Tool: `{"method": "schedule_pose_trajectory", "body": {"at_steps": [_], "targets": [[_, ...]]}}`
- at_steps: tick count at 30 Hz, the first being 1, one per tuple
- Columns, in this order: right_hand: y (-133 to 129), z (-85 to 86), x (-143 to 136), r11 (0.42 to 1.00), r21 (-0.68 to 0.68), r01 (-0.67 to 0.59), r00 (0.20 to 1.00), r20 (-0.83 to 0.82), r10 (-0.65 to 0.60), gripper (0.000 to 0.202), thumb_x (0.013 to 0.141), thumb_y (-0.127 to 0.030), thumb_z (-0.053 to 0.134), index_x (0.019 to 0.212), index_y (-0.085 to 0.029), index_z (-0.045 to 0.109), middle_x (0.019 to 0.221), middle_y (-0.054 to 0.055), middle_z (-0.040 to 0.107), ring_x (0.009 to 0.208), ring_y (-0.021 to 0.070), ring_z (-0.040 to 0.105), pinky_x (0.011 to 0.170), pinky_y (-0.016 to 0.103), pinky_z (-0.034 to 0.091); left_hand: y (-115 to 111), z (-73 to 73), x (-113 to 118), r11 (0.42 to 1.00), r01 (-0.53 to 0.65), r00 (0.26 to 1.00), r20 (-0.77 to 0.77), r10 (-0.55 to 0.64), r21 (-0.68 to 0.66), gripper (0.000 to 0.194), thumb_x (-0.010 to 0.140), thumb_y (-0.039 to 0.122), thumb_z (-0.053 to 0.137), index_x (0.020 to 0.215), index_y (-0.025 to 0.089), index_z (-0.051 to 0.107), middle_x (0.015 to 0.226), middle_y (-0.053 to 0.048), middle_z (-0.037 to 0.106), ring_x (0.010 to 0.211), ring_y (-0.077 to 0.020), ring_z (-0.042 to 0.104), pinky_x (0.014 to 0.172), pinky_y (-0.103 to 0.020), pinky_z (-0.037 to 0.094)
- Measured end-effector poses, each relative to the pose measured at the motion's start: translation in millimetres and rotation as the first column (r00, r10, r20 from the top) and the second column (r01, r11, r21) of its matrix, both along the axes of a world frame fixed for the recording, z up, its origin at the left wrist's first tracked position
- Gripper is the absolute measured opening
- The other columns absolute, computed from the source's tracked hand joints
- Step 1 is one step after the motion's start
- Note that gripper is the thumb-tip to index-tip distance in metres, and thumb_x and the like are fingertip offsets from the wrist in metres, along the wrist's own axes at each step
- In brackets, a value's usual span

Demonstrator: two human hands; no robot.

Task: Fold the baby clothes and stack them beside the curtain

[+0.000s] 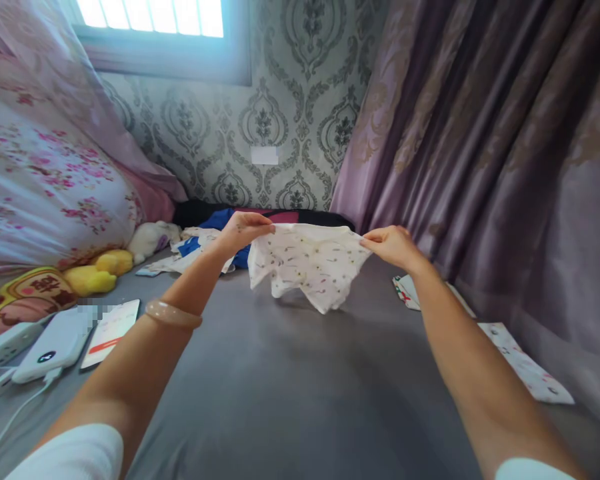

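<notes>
Your grip is pinched closed on both sides: the left hand [244, 231] has one upper corner of the white garment [307, 263], the right hand [395, 247] the other. It hangs spread between them just above the grey bed [300, 393], its lower edge uneven. Piled clothes [186, 262] lie near your left hand, and a folded cloth [525, 363] lies beside the curtain [480, 133] at right.
</notes>
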State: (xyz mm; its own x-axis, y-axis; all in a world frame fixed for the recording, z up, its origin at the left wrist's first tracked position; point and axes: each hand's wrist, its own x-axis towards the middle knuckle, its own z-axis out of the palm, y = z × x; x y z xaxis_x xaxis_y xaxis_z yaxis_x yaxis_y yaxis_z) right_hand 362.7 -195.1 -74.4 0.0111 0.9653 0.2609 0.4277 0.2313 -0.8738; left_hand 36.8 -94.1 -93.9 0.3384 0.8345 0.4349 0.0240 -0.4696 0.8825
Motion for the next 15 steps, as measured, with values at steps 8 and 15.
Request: {"method": "schedule_pose_trajectory", "body": {"at_steps": [8, 15], "targets": [[4, 4.0, 4, 0.999, -0.017, -0.037, 0.999, 0.000, 0.037, 0.024, 0.053, -0.036, 0.083, 0.067, -0.019, 0.075, 0.063, 0.000, 0.070, 0.065, 0.0178, 0.064, 0.063, 0.030, 0.050, 5, -2.8, 3, 1.000, 0.007, 0.997, -0.072, -0.008, -0.011, 0.023, 0.056, 0.036, 0.081, 0.071, 0.019, 0.076, 0.069, -0.004, 0.071, 0.068, -0.0176, 0.063, 0.063, -0.027, 0.046], [6, -1.5, 5, 0.997, -0.070, -0.018, 0.997, -0.076, 0.012, 0.017, 0.052, -0.026, 0.084, 0.064, -0.020, 0.074, 0.061, -0.001, 0.070, 0.070, 0.0193, 0.066, 0.070, 0.032, 0.051, 6, -6.6, 13, 0.998, 0.034, 0.996, -0.079, -0.037, -0.044, 0.022, 0.055, 0.036, 0.082, 0.071, 0.021, 0.076, 0.071, -0.003, 0.072, 0.073, -0.0201, 0.064, 0.068, -0.030, 0.047]]}}
